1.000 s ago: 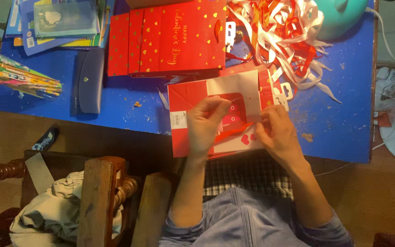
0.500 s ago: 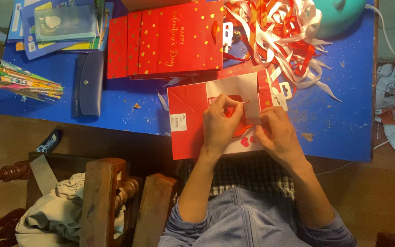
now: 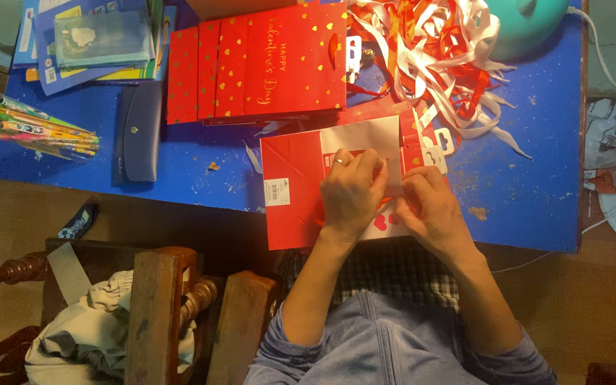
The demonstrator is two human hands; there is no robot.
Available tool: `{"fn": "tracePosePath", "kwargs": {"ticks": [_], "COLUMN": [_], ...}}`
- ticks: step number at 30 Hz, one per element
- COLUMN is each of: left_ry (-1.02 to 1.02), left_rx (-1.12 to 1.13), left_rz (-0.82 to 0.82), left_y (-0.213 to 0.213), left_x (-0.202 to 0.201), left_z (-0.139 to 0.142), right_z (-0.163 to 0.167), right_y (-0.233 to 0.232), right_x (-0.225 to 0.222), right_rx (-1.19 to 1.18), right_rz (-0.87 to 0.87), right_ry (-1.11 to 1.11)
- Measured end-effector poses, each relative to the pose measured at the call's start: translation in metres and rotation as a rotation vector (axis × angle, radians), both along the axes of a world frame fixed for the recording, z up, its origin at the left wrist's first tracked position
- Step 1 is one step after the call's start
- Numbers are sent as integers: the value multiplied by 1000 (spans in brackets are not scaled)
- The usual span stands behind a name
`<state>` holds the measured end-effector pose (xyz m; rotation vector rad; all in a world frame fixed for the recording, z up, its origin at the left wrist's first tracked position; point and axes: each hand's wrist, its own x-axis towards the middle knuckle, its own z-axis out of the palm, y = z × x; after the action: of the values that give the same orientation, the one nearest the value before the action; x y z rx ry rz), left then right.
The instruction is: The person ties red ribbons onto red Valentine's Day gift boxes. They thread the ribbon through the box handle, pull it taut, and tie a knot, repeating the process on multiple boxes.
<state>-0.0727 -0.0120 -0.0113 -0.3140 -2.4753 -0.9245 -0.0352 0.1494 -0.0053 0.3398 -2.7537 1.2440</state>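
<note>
Gift bag (image 3: 295, 189) lies flat (red, white flap): your left hand (image 3: 351, 192) presses it while your right hand (image 3: 429, 207) pinches its edge; keep all 2 close, crease firmly.

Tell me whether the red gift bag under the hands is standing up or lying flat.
Lying flat. The red gift bag lies collapsed on the blue table, its folded base panel facing up, both hands pressing on it.
</note>
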Motion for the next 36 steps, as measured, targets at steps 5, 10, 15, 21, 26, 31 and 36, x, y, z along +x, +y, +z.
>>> {"fn": "tracePosePath", "kwargs": {"ticks": [5,10,15,21,26,31,36], "left_ry": [-108,-276,-288,-223,-140,-119,-103], "left_rx": [206,272,350,180,85,61,98], "left_rz": [-86,-83,-127,-60,-29,-4,-14], "left_y": [-3,-11,-12,9,21,21,21], "left_x": [0,2,4,14,20,22,21], "left_z": [0,-7,-7,-2,-5,-8,-8], "right_z": [2,-1,-13,-24,-21,-21,-22], "right_y": [3,13,13,0,-7,-10,-9], "right_x": [0,0,-12,-17,-18,-26,-22], "right_rx": [-32,-134,-346,-270,-169,8,96], "right_rz": [124,237,104,-110,-151,-111,-100], "right_ry": [134,80,-42,-52,61,161,267]}}
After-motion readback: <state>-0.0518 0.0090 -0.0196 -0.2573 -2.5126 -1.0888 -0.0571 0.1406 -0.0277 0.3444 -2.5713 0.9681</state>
